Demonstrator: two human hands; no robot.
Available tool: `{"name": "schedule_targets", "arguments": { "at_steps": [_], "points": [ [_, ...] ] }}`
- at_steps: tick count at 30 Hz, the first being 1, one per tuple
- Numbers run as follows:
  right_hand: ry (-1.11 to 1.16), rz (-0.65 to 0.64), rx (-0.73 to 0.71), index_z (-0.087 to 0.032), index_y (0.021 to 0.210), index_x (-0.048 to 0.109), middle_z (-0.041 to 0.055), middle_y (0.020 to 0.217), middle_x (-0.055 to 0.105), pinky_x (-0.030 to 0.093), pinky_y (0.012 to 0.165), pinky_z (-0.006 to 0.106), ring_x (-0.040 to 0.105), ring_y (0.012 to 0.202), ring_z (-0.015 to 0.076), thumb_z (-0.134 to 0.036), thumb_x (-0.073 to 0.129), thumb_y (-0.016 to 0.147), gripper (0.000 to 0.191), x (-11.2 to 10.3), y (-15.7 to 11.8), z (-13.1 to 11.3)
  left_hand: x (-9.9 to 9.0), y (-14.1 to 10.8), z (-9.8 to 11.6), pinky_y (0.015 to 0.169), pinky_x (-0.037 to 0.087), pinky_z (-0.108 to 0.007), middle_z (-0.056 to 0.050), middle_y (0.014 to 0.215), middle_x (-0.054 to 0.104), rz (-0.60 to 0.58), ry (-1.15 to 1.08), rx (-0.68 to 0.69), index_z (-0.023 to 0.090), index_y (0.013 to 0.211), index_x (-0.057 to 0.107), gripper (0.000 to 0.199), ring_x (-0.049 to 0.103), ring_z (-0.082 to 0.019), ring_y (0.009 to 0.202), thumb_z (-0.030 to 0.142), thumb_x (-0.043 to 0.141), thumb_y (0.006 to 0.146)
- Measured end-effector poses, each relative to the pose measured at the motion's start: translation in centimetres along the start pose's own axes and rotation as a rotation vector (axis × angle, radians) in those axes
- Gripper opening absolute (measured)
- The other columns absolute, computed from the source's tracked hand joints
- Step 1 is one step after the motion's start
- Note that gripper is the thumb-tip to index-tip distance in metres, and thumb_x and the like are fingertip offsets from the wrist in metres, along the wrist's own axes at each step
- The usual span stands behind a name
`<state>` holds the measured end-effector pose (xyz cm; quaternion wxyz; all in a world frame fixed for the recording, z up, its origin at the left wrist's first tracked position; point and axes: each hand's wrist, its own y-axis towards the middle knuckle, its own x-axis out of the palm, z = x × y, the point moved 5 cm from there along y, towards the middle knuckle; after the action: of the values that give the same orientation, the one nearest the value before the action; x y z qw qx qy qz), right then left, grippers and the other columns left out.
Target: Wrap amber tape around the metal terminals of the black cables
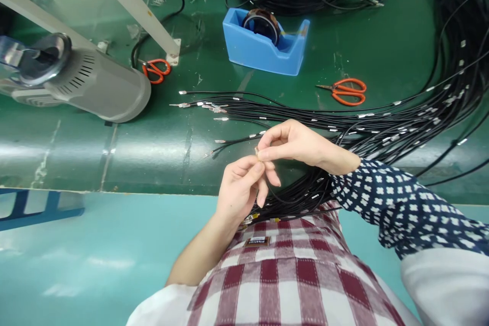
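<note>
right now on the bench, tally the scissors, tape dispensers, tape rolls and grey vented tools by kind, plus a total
orange-handled scissors: 2
blue tape dispenser: 1
tape roll: 1
grey vented tool: 1
total: 5

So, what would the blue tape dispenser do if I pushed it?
The blue tape dispenser would probably slide rather than tip, because its body is long and low. It likely wouldn't bend: its thick walls look rigid. The tape roll might spin inside, since it's round.
</note>
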<state>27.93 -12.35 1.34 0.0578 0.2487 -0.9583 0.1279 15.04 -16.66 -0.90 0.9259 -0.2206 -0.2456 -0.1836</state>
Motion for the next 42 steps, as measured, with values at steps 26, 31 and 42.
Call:
{"name": "schedule_targets", "arguments": {
  "at_steps": [26, 31, 42],
  "points": [
    [-0.046, 0.054, -0.098, -0.013, 0.074, 0.067, -0.0006, 0.065, 0.064, 0.049, 0.060, 0.024, 0.061, 0.057, 0.0111, -0.033, 0.067, 0.082, 0.021, 0.9, -0.7, -1.7, -0.5, 0.0, 0.1, 0.032, 0.030, -0.015, -0.004, 0.069, 0.069, -0.035, 0.086, -0.076, 0.013, 0.088, 0.067, 0.026, 0.047, -0.004, 0.033, 0.036, 0.073, 0.079],
    [-0.082, 0.014, -0.103, -0.014, 0.072, 0.064, -0.0029, 0.061, 0.058, 0.048, 0.057, 0.024, 0.062, 0.055, 0.0109, -0.033, 0.068, 0.082, 0.022, 0.8, -1.0, -1.5, -0.1, 0.4, 1.0, 0.036, 0.034, -0.017, -0.004, 0.067, 0.064, -0.097, 0.089, -0.122, 0.010, 0.082, 0.073, 0.031, 0.048, -0.004, 0.036, 0.040, 0.074, 0.078],
    [-0.599, 0.285, -0.138, -0.016, 0.066, 0.063, 0.0008, 0.067, 0.060, 0.036, 0.053, 0.022, 0.051, 0.059, 0.0100, -0.028, 0.064, 0.083, 0.021, 0.9, -1.5, -2.0, -1.3, -0.3, 2.2, 0.051, 0.043, -0.021, -0.001, 0.057, 0.063, 0.239, 0.502, 0.254, 0.015, 0.062, 0.072, 0.019, 0.054, -0.010, 0.048, 0.026, 0.078, 0.075]
  ]
}}
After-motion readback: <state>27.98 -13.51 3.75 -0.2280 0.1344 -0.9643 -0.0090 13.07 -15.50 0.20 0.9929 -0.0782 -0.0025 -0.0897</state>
